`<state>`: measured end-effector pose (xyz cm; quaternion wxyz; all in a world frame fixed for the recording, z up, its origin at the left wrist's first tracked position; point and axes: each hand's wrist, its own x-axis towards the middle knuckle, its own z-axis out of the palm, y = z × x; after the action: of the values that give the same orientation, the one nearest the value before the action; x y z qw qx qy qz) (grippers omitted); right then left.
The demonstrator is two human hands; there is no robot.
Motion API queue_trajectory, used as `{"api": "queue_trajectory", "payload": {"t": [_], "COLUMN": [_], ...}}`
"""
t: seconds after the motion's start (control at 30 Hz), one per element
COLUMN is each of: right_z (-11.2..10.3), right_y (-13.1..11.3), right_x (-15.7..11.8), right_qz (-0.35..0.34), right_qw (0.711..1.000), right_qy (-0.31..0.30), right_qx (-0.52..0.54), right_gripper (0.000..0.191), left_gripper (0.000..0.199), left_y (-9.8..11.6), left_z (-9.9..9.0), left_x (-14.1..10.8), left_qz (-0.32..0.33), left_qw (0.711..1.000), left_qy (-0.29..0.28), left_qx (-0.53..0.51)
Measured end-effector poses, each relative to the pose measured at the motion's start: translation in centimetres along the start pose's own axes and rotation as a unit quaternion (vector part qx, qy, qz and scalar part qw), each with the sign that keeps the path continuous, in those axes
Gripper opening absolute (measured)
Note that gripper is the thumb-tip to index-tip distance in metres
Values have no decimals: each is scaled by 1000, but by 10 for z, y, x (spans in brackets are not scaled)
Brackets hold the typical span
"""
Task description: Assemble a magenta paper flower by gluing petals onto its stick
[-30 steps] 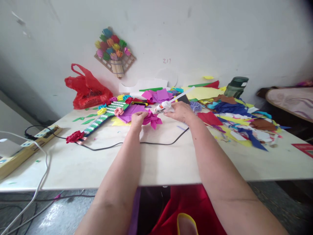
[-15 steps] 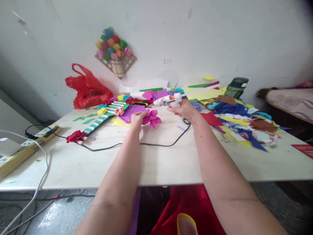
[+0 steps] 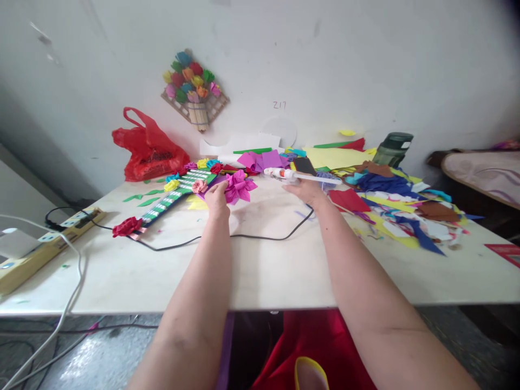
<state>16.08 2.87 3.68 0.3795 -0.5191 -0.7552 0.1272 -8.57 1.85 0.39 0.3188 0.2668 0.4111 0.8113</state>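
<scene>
- pale wall (image 3: 345, 65) is filling the upper half of the frame, and a white table (image 3: 280, 271) is stretching across below it.
- near the middle of the frame, our left hand (image 3: 218, 197) is pinching the magenta paper flower (image 3: 241, 187) by its left side, petals spreading to the right.
- right of centre, our right hand (image 3: 306, 189) is gripping the white glue gun (image 3: 280, 173); its nozzle is pointing left and standing apart from the flower, while a long glue stick (image 3: 325, 179) is jutting out to the right. we cannot tell whether a finger is pressing the trigger.
- by our judgement, we are in the middle of working glue onto the flower, though we are seeing no glue itself.
- any next move is calling, we think, for a steady pinch and a nozzle clear of our fingertips.
- both forearms are slanting up from the bottom edge towards the centre, our hands staying low over the table.
- left of centre, a green-and-white panel (image 3: 160, 205) is lying near our left hand.
</scene>
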Motion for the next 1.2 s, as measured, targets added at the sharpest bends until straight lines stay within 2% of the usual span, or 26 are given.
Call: {"api": "queue_trajectory", "payload": {"t": [0.13, 0.3, 0.43, 0.57, 0.67, 0.87, 0.97, 1.07, 1.13, 1.2], "right_z": [6, 26, 39, 38, 32, 20, 13, 4, -4, -10], "right_y": [-5, -15, -19, -18, -16, -23, -23, -11, 5, 22], "right_x": [-5, -10, -12, -11, -8, -7, -6, -2, 0, 1], "right_qz": [1, -23, -49, -43, -31, -23, -6, 66, 170, 237], "right_qw": [991, 957, 937, 935, 945, 986, 991, 984, 964, 941], "right_qy": [-66, -178, -216, -235, -205, -40, 0, 41, 62, 52], "right_qx": [-113, -228, -270, -263, -252, -158, -137, -161, -197, -235], "right_gripper": [43, 52, 57, 52, 44, 29, 27, 32, 31, 32], "left_gripper": [16, 16, 18, 19, 21, 21, 21, 23, 23, 22], "left_y": [3, 2, 2, 3, 2, 0, 0, 0, 1, 1], "left_z": [1, 4, 7, 8, 8, 7, 8, 8, 9, 10], "left_x": [1, -4, -12, -18, -21, -22, -23, -23, -23, -23], "left_qz": [23, -7, -12, -26, -35, -45, -47, -45, -42, -40], "left_qw": [998, 997, 994, 987, 982, 973, 973, 975, 975, 974], "left_qy": [0, -59, -107, -159, -184, -215, -216, -210, -208, -210], "left_qx": [-54, -51, -20, 8, 30, 64, 70, 66, 66, 70]}}
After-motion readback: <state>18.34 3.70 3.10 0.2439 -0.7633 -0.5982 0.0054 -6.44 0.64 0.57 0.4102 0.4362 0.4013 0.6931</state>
